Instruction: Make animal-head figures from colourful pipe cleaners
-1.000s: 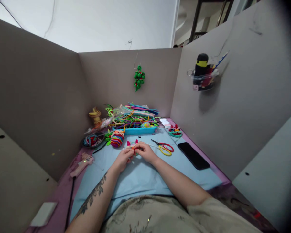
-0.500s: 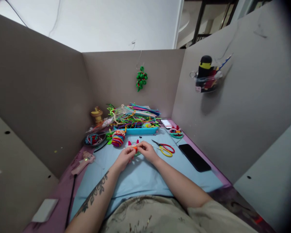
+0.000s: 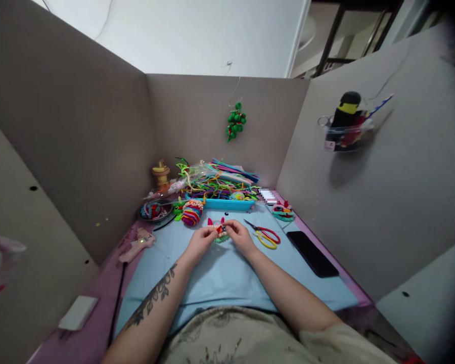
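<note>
Both hands, left hand (image 3: 199,241) and right hand (image 3: 238,236), pinch a small pipe-cleaner figure (image 3: 219,230) over the blue mat (image 3: 227,275). Fingers hide most of it; only pink tips and an orange bit show, beside the scissors (image 3: 264,234).

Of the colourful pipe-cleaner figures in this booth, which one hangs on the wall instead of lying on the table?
The green bunch-shaped pipe-cleaner figure hangs from a hook on the back wall; the striped one and the others lie on the table.

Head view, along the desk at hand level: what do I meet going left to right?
Pink glue gun → left hand → small craft piece pinched between both hands → right hand → scissors → black phone.
</note>
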A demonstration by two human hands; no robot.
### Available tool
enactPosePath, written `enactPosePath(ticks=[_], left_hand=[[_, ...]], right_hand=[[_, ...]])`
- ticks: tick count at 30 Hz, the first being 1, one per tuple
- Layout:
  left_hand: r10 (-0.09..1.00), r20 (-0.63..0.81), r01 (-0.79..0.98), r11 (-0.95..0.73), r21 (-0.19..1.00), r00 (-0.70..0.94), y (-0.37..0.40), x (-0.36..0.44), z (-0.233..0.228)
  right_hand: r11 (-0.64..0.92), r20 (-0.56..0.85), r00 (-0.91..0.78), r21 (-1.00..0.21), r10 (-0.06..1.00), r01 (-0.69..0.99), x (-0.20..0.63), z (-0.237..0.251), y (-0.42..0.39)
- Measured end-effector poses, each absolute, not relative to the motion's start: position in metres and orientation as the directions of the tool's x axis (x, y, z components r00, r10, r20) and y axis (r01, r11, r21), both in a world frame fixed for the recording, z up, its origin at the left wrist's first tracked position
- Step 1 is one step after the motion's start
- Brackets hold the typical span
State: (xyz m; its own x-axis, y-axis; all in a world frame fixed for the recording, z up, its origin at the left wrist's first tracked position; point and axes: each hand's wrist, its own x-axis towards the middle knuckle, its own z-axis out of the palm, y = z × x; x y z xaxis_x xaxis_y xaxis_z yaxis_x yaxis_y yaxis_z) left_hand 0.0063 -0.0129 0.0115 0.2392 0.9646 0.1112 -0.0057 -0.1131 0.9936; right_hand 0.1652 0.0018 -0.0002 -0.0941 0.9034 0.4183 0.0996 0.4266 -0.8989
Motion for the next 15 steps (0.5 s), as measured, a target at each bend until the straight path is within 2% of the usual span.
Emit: enactPosePath(ticks=[6, 10, 13, 15], left_hand=[[0.991, 0.114, -0.054, -0.111, 0.992, 0.069, -0.010, 0.003, 0.011], [0.994, 0.109, -0.061, -0.108, 0.992, 0.003, -0.007, 0.001, 0.010], [0.995, 0.095, -0.063, -0.095, 0.993, -0.009, -0.006, 0.000, 0.008], [0.996, 0.089, -0.061, -0.089, 0.994, -0.006, -0.005, 0.000, 0.007]], right_hand=[[0.387, 0.391, 0.031, -0.917, 0.920, 0.099, 0.171, -0.009, 0.011], [0.374, 0.388, 0.150, -0.920, 0.909, 0.114, 0.179, 0.005, 0.039], [0.380, 0.450, 0.143, -0.855, 0.881, 0.353, 0.182, 0.026, 0.081], [0.316, 0.437, 0.043, -0.712, 0.899, 0.628, 0.180, 0.039, 0.112]])
